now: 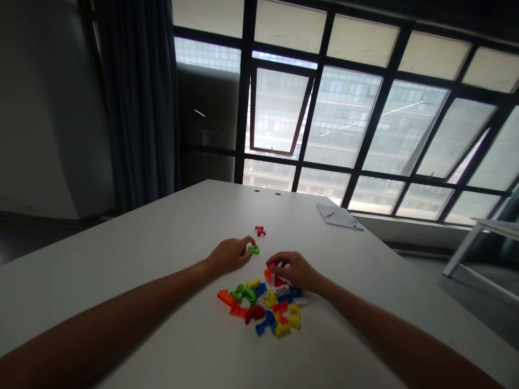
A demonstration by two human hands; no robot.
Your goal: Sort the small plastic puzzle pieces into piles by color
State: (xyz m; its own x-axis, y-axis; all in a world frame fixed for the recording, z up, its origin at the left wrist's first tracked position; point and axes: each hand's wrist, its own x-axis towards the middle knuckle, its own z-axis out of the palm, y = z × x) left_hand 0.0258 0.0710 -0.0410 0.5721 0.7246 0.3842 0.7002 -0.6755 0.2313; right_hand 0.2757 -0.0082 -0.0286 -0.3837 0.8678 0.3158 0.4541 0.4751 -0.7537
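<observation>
My left hand [229, 255] reaches over the table, with index finger and thumb closed around a small green plastic piece [253, 249] at the tabletop. Just beyond it lies a red plastic piece [260, 231]. My right hand [299, 270] pinches an orange plastic piece [268, 272] at the far edge of a loose pile. That pile mixes notched, block-like pieces: yellow [295, 316], blue [265, 323], green [244, 293], red [254, 313], orange [225, 297] and white [281, 290]. Some overlap, so their full shapes are partly hidden.
The white table [170, 232] extends away toward large windows [344, 116]. Papers with pens [339, 216] lie near its right edge. Two dark round holes are set into the far end. A dark curtain [140, 102] hangs at left; another white table [497, 226] stands at right.
</observation>
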